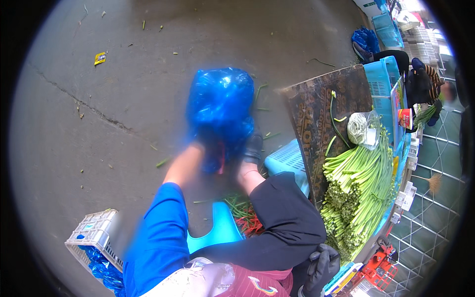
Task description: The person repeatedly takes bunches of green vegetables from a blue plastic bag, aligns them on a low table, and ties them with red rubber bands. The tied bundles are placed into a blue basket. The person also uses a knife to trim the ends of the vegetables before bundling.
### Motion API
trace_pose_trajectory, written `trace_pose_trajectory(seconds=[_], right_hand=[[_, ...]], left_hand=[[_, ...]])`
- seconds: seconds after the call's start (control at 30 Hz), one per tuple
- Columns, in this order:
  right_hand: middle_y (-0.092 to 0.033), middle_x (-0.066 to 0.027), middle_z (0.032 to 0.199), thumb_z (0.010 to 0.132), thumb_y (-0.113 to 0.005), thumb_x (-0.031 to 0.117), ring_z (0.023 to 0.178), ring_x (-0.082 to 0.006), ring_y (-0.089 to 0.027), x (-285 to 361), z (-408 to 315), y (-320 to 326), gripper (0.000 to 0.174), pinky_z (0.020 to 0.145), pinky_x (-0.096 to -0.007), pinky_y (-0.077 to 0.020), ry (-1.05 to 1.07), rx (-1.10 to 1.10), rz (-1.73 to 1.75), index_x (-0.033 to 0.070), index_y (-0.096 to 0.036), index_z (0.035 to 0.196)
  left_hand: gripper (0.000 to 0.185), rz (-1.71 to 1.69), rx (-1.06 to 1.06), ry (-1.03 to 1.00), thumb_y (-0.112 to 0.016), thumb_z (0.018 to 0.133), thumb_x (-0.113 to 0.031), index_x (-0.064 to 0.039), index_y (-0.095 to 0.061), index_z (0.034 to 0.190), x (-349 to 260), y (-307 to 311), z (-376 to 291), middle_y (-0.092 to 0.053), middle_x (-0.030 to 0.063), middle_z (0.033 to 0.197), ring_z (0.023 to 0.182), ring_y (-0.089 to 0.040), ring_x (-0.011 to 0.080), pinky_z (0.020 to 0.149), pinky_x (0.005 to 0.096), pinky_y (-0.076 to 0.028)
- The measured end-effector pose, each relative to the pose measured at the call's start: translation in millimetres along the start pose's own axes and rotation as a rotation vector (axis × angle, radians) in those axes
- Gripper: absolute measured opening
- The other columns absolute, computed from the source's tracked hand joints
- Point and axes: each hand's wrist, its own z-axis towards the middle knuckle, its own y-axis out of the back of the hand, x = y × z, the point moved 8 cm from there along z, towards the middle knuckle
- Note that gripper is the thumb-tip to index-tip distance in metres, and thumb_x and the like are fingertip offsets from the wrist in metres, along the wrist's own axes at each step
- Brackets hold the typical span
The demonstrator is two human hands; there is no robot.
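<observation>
My left hand (206, 136), in a dark glove and blurred, grips the lower part of a shiny blue plastic bag (222, 94) above the floor, in front of my shoe. The bag hides most of its fingers. Beside my right thigh, my right hand (322, 261) wears a dark grey glove; its fingers are loosely bent and I see nothing in them. A big heap of green garlic stems (358, 189) lies to the right on a dark printed board (310, 107). On the heap's far end rests a clear bag with a roll of white string (357, 128).
Light blue crates stand under the board (287, 159) and behind it (378, 83). A turquoise stool (222, 226) is by my legs, near red and green ties or scraps (246, 219). At lower left stands a white crate (92, 226) with blue plastic. Another person (423, 85) sits at far right.
</observation>
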Motion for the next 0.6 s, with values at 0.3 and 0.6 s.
trace_pose_trajectory(seconds=[0.3,0.6], right_hand=[[-0.058,-0.0030,0.070,0.105,-0.052,0.018,0.044,-0.0016,-0.032,10.8,2.4,33.3,0.022,0.042,-0.0174,-0.0221,0.177,0.039,0.194,-0.001,-0.059,0.113],[-0.063,-0.0059,0.091,0.108,-0.048,0.015,0.069,-0.0079,-0.054,38.2,-21.0,66.8,0.024,0.058,-0.0196,-0.0399,0.573,0.199,0.212,0.000,-0.060,0.121]], left_hand=[[0.050,-0.143,0.005,0.507,-0.063,0.095,-0.033,-0.004,-0.061,0.135,115.1,168.7,-100.4,-0.065,0.0169,0.131,0.120,-0.061,0.0323,0.109,0.0477,-0.044],[0.044,-0.984,0.003,1.045,-0.060,0.099,-0.028,-0.004,-0.060,0.135,52.8,260.3,-469.9,-0.066,0.0139,0.131,0.120,-0.062,0.0256,0.109,0.0421,-0.047]])
